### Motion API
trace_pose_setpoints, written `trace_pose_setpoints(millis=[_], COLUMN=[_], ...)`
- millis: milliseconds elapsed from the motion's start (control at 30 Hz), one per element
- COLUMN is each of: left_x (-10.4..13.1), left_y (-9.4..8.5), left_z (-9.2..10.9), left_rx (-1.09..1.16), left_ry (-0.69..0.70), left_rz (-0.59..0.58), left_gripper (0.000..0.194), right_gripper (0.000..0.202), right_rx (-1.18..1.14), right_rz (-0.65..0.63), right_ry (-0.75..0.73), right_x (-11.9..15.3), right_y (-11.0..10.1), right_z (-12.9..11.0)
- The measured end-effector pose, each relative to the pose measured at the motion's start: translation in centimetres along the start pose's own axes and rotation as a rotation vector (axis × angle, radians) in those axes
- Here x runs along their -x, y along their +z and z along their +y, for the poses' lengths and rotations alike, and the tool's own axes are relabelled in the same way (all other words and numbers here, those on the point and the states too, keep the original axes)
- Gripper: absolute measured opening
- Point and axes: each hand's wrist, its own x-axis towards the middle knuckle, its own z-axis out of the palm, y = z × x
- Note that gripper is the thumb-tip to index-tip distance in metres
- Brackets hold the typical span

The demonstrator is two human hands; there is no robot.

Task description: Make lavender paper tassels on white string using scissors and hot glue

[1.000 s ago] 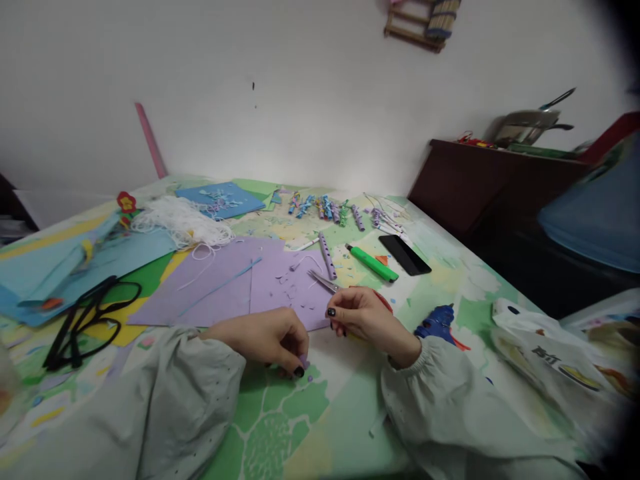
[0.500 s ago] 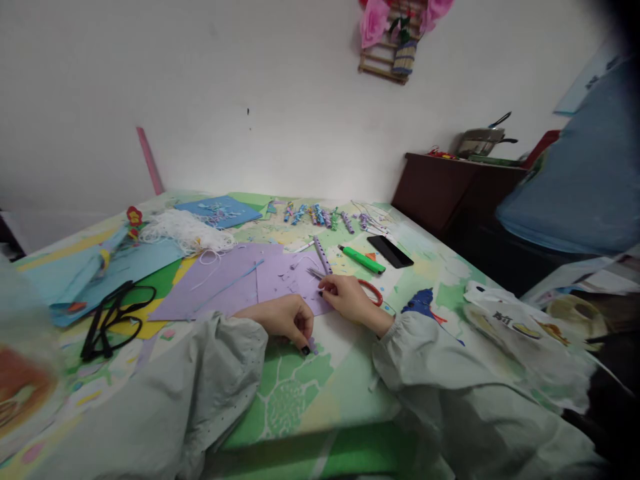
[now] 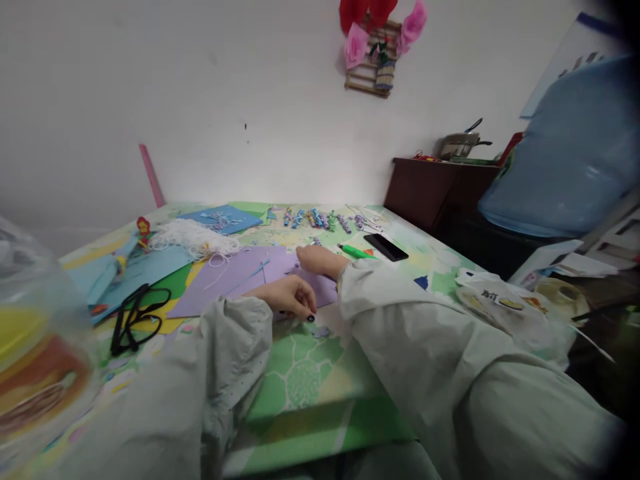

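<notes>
My left hand (image 3: 290, 298) is curled just above the near edge of the purple paper (image 3: 240, 267), thumb and fingers drawn together. What lies between them, if anything, is hidden. Right by its fingertips, a small greyish-purple scrap (image 3: 321, 333) lies on the tablecloth. My right hand (image 3: 316, 259) reaches across the purple sheet, beyond the left one. Its fingers face away, so I cannot see what they touch. A purple rolled paper tube (image 3: 317, 241) shows only its far end behind this hand. The green cutter (image 3: 355, 251) is partly covered by my right sleeve.
A black phone (image 3: 386, 247) lies right of the cutter. Decorated paper tubes (image 3: 320, 219) stretch along the back. White string (image 3: 193, 239), a blue sheet (image 3: 220, 219) and black-framed glasses (image 3: 135, 320) are on the left. A plastic bag (image 3: 510, 307) sits at right.
My right hand has moved forward and left over the purple paper. The orange-handled scissors it was resting by are now out of sight. The left hand has shifted slightly; the view has turned right.
</notes>
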Motion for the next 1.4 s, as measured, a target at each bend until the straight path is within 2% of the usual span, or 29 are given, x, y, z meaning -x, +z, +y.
trace_pose_setpoints(millis=[200,333,467,600,767,867,1033,1100,1233,1400], left_x=[1.0,1.0,0.8,0.6,0.6,0.7,1.1,1.1,1.2,1.5], left_y=[-2.7,-3.7,-3.7,-2.8,-1.3,-0.7,0.3,0.7,1.2,1.4], left_z=[-1.3,-2.8,-3.6,-3.0,-1.3,-0.4,0.3,0.4,0.7,1.1], left_rx=[-0.06,-0.081,-0.07,-0.05,-0.015,0.004,0.062,0.093,0.176,0.303], left_ry=[-0.049,-0.092,-0.069,0.014,0.195,0.252,0.265,0.266,0.29,0.314], left_rz=[0.281,0.525,0.734,0.859,0.882,0.871,0.756,0.698,0.626,0.599], left_gripper=[0.017,0.023,0.03,0.029,0.043,0.035,0.015,0.011,0.019,0.029], right_gripper=[0.033,0.033,0.032,0.032,0.031,0.028,0.01,0.01,0.014,0.015], right_rx=[-0.214,-0.398,-0.585,-0.747,-0.883,-0.935,-1.05,-1.111,-1.222,-1.299], right_rz=[0.152,0.204,0.208,0.174,0.116,0.12,0.211,0.26,0.335,0.268], right_ry=[0.138,0.209,0.227,0.18,0.084,0.043,-0.017,-0.036,-0.052,-0.13], right_x=[-1.9,-1.6,-1.0,-0.1,2.3,3.9,6.5,7.6,9.8,11.1], right_y=[-1.8,-2.2,-2.5,-3.3,-3.1,-2.2,-1.4,-1.3,-0.3,1.4], right_z=[0.7,2.0,2.3,1.2,-0.8,-1.5,-1.5,-1.4,-1.4,-1.4])
